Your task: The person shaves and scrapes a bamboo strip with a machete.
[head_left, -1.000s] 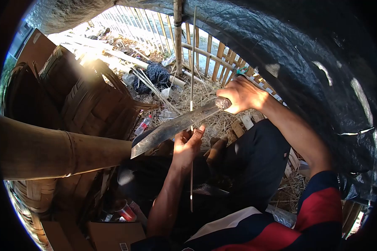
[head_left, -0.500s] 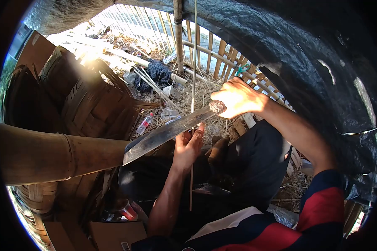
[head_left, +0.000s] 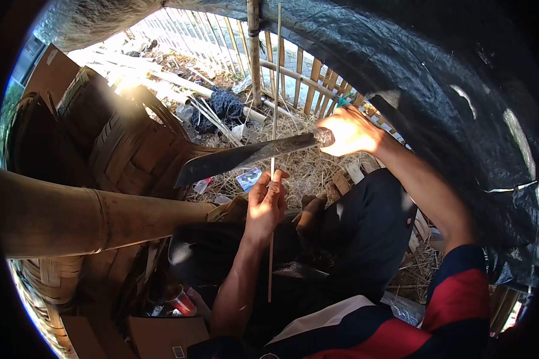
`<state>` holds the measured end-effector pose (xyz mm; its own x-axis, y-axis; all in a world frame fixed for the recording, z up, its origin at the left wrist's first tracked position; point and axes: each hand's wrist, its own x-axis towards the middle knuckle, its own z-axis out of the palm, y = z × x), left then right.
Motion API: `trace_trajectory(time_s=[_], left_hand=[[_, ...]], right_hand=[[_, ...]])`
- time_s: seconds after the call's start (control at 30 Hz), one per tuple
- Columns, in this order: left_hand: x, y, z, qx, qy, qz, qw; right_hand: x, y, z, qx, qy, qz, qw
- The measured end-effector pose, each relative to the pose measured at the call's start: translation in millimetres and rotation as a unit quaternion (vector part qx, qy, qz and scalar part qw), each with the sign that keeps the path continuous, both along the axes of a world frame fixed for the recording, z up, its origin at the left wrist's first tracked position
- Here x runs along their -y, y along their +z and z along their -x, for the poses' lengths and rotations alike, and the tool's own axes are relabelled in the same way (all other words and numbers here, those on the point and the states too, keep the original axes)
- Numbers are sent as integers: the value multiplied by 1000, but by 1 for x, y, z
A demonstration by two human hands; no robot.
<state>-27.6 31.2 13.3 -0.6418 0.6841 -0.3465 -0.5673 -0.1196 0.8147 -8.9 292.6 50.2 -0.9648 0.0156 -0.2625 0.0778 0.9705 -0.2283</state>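
My right hand (head_left: 352, 131) is closed round the handle of a machete (head_left: 245, 157), whose long dark blade points left. The blade crosses a thin bamboo strip (head_left: 276, 78) just above my other hand; whether the edge touches the strip I cannot tell. That strip stands nearly upright in view, running from the top edge down over my lap. My left hand (head_left: 266, 200) pinches it near the middle, thumb and fingers pressed together.
A thick bamboo pole (head_left: 138, 218) juts in from the left, beside woven baskets (head_left: 144, 143). Shavings (head_left: 305, 161) litter the ground ahead. A bamboo fence (head_left: 299, 78) and black sheeting (head_left: 461, 119) bound the right side. A red-filled cup (head_left: 181, 302) stands low left near cardboard (head_left: 167, 335).
The machete has risen away from my left hand, and its blade lies more level. My right hand has shifted slightly up and right. My left fingers have closed more around the strip.
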Motion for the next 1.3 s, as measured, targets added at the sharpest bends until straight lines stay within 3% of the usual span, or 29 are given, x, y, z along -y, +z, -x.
trace_trajectory(time_s=[0.07, 0.13, 0.17, 0.23, 0.3, 0.5, 0.6, 0.77, 0.83, 1.1, 1.3], left_hand=[[2, -2, -1, -17, -7, -9, 1000], [5, -5, -1, -8, -8, -9, 1000], [7, -6, 0, 1, -10, -8, 1000], [5, -3, -1, 6, -13, 7, 1000], [2, -6, -5, 2, -14, 2, 1000], [-4, 2, -2, 11, 1, 11, 1000], [-5, 6, -2, 11, -1, 26, 1000], [-3, 12, -1, 7, -14, 17, 1000], [-1, 9, -1, 2, -15, 10, 1000], [6, 4, -1, -3, -14, 1, 1000], [19, 4, 2, -17, -12, 3, 1000]], right_hand=[[2, -3, -3, 29, -11, -1, 1000], [8, -6, -10, -107, 38, -14, 993], [9, -4, -9, -108, 39, -14, 993], [15, 11, -2, -13, 78, 68, 995], [22, 13, 1, -9, 102, 166, 981], [20, 8, 11, -48, 134, 137, 980], [13, 2, 12, -114, 149, 66, 980], [-2, -2, 4, -95, 115, 91, 985], [-3, 3, 0, -98, 109, 38, 988], [-2, -1, -2, -121, 104, 15, 987], [-16, -17, -9, -72, 34, -29, 996]])
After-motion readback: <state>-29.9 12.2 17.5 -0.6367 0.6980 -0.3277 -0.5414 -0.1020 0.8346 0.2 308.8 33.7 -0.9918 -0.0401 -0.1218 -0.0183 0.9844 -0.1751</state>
